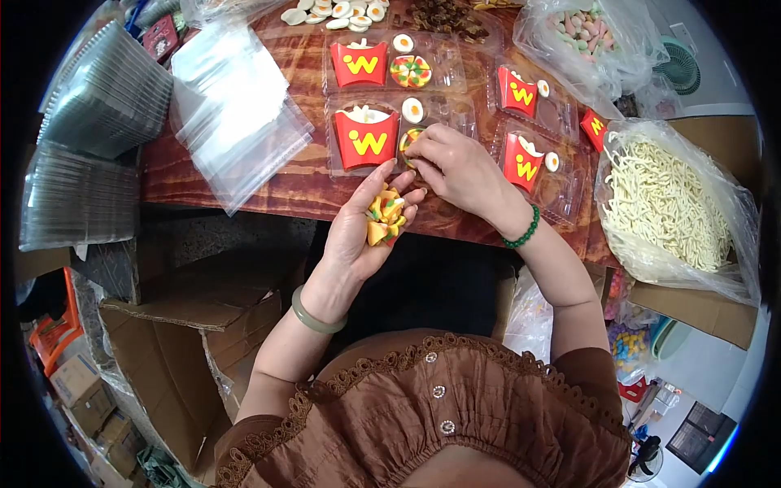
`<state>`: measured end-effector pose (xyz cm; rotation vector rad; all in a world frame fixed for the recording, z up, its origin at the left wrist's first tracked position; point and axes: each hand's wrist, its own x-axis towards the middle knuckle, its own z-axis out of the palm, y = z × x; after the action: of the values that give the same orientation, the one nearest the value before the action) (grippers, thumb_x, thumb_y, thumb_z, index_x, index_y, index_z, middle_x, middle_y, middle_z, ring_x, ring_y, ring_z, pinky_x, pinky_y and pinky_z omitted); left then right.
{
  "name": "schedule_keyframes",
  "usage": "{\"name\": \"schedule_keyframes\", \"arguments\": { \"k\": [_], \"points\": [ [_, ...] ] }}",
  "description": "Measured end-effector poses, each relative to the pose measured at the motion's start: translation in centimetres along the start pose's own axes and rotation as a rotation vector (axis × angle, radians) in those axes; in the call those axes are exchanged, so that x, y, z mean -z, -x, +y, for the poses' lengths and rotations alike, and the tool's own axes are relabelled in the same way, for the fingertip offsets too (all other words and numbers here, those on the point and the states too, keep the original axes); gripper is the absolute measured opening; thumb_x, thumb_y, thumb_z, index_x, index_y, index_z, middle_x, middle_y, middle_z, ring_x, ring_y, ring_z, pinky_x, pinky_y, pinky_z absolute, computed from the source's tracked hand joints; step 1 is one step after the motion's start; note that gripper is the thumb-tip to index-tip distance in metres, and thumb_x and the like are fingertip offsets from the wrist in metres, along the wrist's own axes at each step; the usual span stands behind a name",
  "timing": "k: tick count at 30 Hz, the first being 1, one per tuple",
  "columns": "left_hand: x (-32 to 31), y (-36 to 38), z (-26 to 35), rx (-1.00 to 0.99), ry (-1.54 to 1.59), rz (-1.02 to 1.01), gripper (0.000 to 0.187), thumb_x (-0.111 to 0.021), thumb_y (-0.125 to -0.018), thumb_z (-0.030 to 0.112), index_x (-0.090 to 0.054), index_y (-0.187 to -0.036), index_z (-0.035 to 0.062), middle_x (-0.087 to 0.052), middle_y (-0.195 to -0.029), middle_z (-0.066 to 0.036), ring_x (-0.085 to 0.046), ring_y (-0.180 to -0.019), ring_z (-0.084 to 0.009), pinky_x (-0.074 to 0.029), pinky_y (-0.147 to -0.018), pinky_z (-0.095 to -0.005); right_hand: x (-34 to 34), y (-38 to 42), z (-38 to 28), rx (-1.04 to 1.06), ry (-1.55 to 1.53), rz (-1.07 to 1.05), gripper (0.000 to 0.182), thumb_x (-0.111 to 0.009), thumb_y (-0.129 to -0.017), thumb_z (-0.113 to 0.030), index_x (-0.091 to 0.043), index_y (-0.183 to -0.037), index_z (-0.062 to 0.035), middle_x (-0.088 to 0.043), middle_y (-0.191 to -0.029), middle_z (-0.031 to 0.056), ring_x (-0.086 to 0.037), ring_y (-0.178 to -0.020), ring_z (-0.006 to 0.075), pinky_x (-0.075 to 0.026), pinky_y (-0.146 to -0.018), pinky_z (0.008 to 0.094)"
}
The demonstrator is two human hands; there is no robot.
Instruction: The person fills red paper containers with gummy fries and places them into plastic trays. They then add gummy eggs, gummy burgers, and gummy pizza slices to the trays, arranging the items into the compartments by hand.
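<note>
My left hand [363, 226] is palm up at the table's front edge, cupped round several yellow, orange and green candy wedges [386, 215]. The fingers of my right hand [455, 167] are pinched at a partly hidden round of wedges [406, 145] in a clear tray. That tray also holds a red fries box [366, 140] and a fried-egg candy [412, 110]. Behind it, another tray has a red box [359, 63], an egg candy [403, 43] and a full round of wedges [410, 71]. Two trays on the right hold red boxes [517, 91] and egg candies.
Clear bags [236, 106] and stacked plastic trays [98, 98] are on the left. At the right, a bag of pale strands [667, 203] sits in a cardboard box. Egg candies [342, 11], brown candies [447, 19] and a bag of pastel candies [582, 32] lie at the back.
</note>
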<state>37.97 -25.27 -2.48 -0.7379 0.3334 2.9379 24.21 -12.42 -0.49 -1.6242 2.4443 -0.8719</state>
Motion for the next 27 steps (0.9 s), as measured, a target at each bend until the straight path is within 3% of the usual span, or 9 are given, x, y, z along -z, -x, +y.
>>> {"name": "schedule_keyframes", "arguments": {
  "k": [8, 10, 11, 13, 16, 23, 25, 27],
  "points": [
    [-0.6, 0.3, 0.2, 0.016, 0.086, -0.063, 0.038, -0.042, -0.097, 0.026, -0.042, -0.13, 0.0054, -0.052, -0.123, -0.014, -0.057, -0.108, -0.0297, -0.05, -0.09, -0.0387, 1.4, 0.0, -0.8, 0.011, -0.012, 0.016, 0.012, -0.061, -0.077, -0.003, -0.061, -0.089, -0.001, -0.059, -0.086, 0.0119, -0.06, -0.08, 0.0273, -0.049, -0.067, 0.0345],
    [-0.9, 0.5, 0.4, 0.016, 0.07, -0.132, 0.044, -0.04, -0.098, 0.028, -0.035, -0.135, 0.0055, -0.051, -0.126, -0.014, -0.054, -0.113, -0.0285, -0.046, -0.094, -0.039, 2.1, 0.2, -1.4, -0.104, -0.175, 0.068, 0.01, -0.063, -0.08, -0.005, -0.062, -0.089, -0.0006, -0.061, -0.084, 0.0098, -0.061, -0.075, 0.0216, -0.049, -0.062, 0.031],
    [-0.8, 0.5, 0.4, 0.015, 0.072, -0.13, 0.044, -0.04, -0.098, 0.028, -0.035, -0.135, 0.0055, -0.051, -0.126, -0.014, -0.054, -0.113, -0.0285, -0.046, -0.094, -0.039, 2.5, 0.4, -1.6, -0.103, -0.176, 0.065, 0.01, -0.063, -0.08, -0.005, -0.062, -0.089, -0.0006, -0.061, -0.084, 0.0098, -0.061, -0.075, 0.0216, -0.049, -0.062, 0.031],
    [-0.8, 0.4, 0.5, 0.021, 0.061, -0.181, 0.044, -0.039, -0.098, 0.029, -0.036, -0.135, 0.0049, -0.051, -0.126, -0.013, -0.053, -0.114, -0.0266, -0.043, -0.097, -0.0401, 3.5, 0.5, -2.4, -0.049, -0.395, 0.008, 0.013, -0.065, -0.082, -0.008, -0.064, -0.092, -0.0008, -0.063, -0.083, 0.0065, -0.059, -0.069, 0.0124, -0.046, -0.057, 0.0252],
    [-1.6, 0.3, 0.1, -0.012, 0.053, -0.143, 0.043, -0.04, -0.098, 0.028, -0.038, -0.134, 0.0049, -0.051, -0.125, -0.012, -0.054, -0.112, -0.0242, -0.043, -0.098, -0.0395, 4.4, 0.7, -5.0, -0.28, -0.562, -0.239, 0.015, -0.068, -0.082, -0.01, -0.065, -0.094, -0.0016, -0.062, -0.08, 0.0008, -0.053, -0.065, 0.0029, -0.041, -0.056, 0.0185],
    [-1.2, 0.2, -0.3, -0.009, 0.045, -0.095, 0.041, -0.041, -0.098, 0.028, -0.042, -0.131, 0.0044, -0.054, -0.12, -0.012, -0.056, -0.108, -0.0233, -0.048, -0.092, -0.0375, 3.4, 1.5, -4.4, -0.448, -0.714, -0.152, 0.012, -0.064, -0.083, -0.003, -0.063, -0.095, -0.0002, -0.061, -0.085, -0.0001, -0.054, -0.07, 0.0031, -0.045, -0.062, 0.0188],
    [-0.5, 0.1, -0.2, 0.04, 0.061, -0.147, 0.041, -0.041, -0.097, 0.028, -0.042, -0.13, 0.0036, -0.054, -0.12, -0.013, -0.057, -0.107, -0.0261, -0.049, -0.089, -0.0373, 4.0, 1.3, -3.8, -0.425, -0.971, -0.084, 0.012, -0.06, -0.085, 0.0, -0.061, -0.097, 0.0012, -0.061, -0.09, 0.001, -0.057, -0.079, 0.0043, -0.047, -0.07, 0.0197],
    [-0.6, 0.2, -0.2, 0.036, 0.07, -0.129, 0.041, -0.042, -0.097, 0.028, -0.042, -0.13, 0.0031, -0.054, -0.12, -0.014, -0.057, -0.107, -0.0277, -0.05, -0.089, -0.0374, 4.7, 1.0, -2.2, -0.437, -0.882, -0.107, 0.013, -0.058, -0.086, 0.0, -0.061, -0.098, 0.0018, -0.062, -0.094, 0.0019, -0.058, -0.085, 0.0062, -0.048, -0.075, 0.0213]
  ]
}}
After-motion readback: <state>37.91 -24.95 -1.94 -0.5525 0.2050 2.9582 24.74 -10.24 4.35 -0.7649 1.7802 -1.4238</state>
